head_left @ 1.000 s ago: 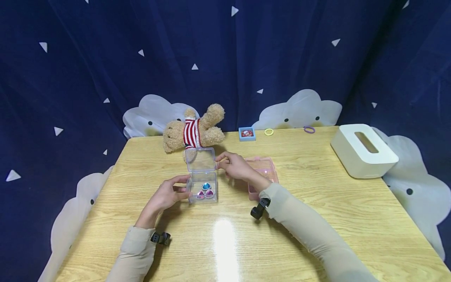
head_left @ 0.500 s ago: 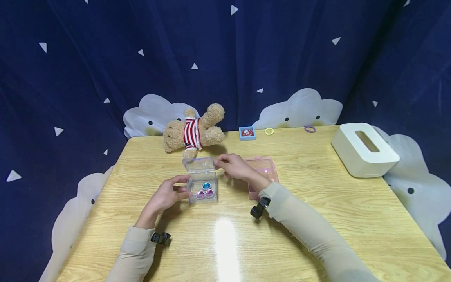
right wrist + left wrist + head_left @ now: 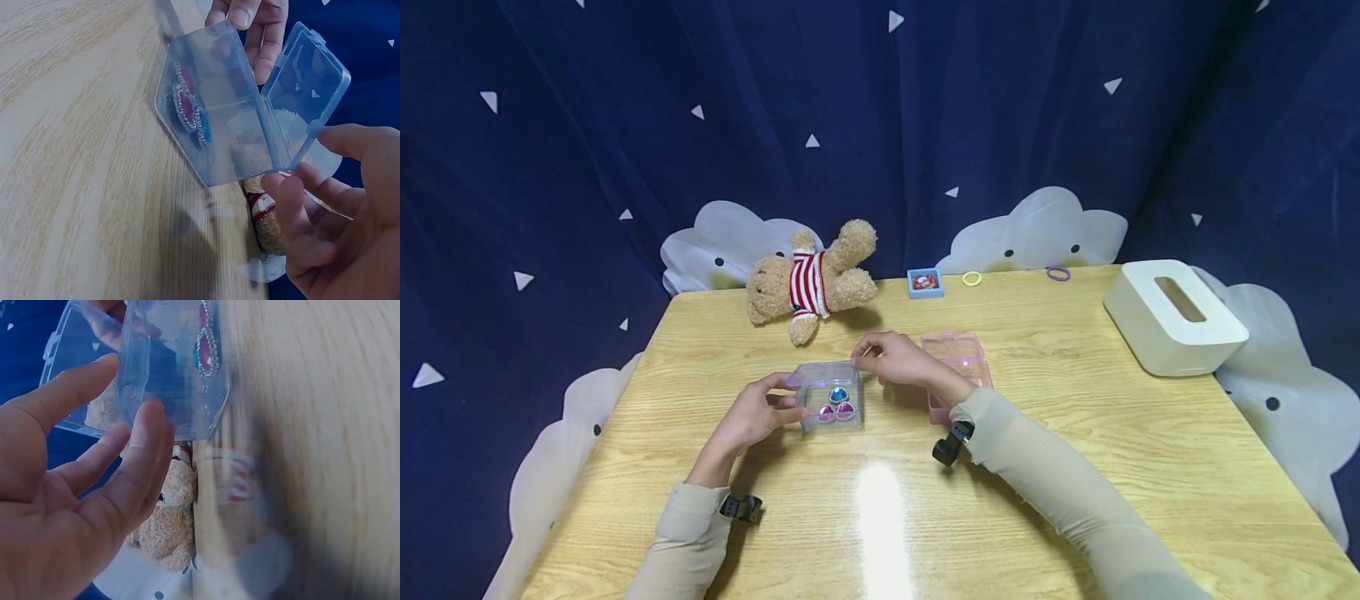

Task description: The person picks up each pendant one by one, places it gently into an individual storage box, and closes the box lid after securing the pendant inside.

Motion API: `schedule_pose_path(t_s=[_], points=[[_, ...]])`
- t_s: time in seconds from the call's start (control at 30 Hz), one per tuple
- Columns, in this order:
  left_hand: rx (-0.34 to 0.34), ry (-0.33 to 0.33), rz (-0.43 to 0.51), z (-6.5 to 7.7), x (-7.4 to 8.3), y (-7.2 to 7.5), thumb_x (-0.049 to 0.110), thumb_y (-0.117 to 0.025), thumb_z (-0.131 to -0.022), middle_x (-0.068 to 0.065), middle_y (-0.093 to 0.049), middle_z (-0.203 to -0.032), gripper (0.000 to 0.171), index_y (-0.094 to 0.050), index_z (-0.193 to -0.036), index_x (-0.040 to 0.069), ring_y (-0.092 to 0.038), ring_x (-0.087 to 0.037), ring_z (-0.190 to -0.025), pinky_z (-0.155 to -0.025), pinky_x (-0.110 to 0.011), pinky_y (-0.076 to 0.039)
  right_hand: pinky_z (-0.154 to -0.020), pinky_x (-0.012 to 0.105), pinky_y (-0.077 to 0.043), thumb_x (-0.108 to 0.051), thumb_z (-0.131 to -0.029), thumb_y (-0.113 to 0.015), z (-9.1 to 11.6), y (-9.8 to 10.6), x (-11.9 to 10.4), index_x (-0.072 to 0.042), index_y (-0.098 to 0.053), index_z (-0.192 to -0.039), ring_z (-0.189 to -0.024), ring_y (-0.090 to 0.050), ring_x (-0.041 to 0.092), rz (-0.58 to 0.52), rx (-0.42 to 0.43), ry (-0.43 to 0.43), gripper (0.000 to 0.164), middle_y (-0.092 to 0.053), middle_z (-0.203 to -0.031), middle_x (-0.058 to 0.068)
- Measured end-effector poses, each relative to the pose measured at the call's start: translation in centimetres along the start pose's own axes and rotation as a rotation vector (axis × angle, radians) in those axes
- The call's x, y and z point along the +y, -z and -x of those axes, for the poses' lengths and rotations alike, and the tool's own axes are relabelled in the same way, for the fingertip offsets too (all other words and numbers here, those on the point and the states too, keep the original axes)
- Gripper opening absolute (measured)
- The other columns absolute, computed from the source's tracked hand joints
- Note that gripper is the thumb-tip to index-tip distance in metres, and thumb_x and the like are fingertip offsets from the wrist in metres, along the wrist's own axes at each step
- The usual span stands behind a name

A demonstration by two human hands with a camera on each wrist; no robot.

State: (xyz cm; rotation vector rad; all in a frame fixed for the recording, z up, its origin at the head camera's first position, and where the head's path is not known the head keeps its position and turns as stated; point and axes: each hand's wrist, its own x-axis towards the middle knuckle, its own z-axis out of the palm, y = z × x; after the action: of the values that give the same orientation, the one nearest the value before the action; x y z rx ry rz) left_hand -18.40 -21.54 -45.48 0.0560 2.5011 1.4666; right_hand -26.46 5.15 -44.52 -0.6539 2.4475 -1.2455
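Observation:
A small clear plastic box stands on the table with its hinged lid tilted partway down. Inside lie heart-shaped gems with beaded silver rims, a blue gem and two pink gems. My left hand grips the box's left side, thumb at the front and fingers farther back; its fingers show close up in the left wrist view. With thumb and fingers, my right hand holds the lid's right edge.
Behind the box lies a teddy bear in a striped shirt. A pink plastic box sits partly under the right forearm. Farther back are a blue square tray, a yellow ring and a purple ring. A white tissue box stands right.
The right hand has swung the lid from upright, first back and then forward and down over the box, moving slightly toward the near side. The left hand has stayed on the box.

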Motion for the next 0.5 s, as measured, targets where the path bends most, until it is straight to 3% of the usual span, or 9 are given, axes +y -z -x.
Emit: schedule_pose_path(t_s=[0.17, 0.37, 0.5], points=[[0.006, 0.008, 0.021, 0.03, 0.12, 0.06, 0.007, -0.079, -0.083, -0.025, -0.059, -0.129, 0.061, -0.051, -0.137, 0.000, -0.066, -0.026, -0.106, -0.075, -0.022, -0.056, -0.056, 0.023, -0.049, -0.033, -0.094, -0.067, -0.02, -0.03, -0.06, -0.015, -0.070, -0.108, -0.068, -0.069, 0.036, 0.035, -0.001, -0.004, 0.023, -0.073, -0.096, 0.012], [-0.030, -0.024, 0.054, 0.16, 0.30, 0.18, 0.001, -0.079, -0.080, -0.026, -0.051, -0.137, 0.087, -0.033, -0.154, 0.003, -0.061, -0.034, -0.111, -0.073, -0.020, -0.054, -0.057, 0.024, -0.053, -0.027, -0.093, -0.068, -0.04, -0.30, 0.00, -0.012, -0.069, -0.112, -0.065, -0.069, 0.028, 0.073, -0.003, 0.010, 0.024, -0.073, -0.096, 0.004], [-0.079, -0.042, 0.064, 0.35, 0.27, 0.36, 0.005, -0.079, -0.082, -0.027, -0.049, -0.140, 0.087, -0.031, -0.155, 0.003, -0.061, -0.040, -0.116, -0.077, -0.021, -0.055, -0.063, 0.024, -0.054, -0.023, -0.091, -0.069, 0.15, -0.51, -0.14, -0.012, -0.070, -0.112, -0.071, -0.069, 0.021, 0.108, -0.003, 0.022, 0.024, -0.073, -0.097, 0.004]])
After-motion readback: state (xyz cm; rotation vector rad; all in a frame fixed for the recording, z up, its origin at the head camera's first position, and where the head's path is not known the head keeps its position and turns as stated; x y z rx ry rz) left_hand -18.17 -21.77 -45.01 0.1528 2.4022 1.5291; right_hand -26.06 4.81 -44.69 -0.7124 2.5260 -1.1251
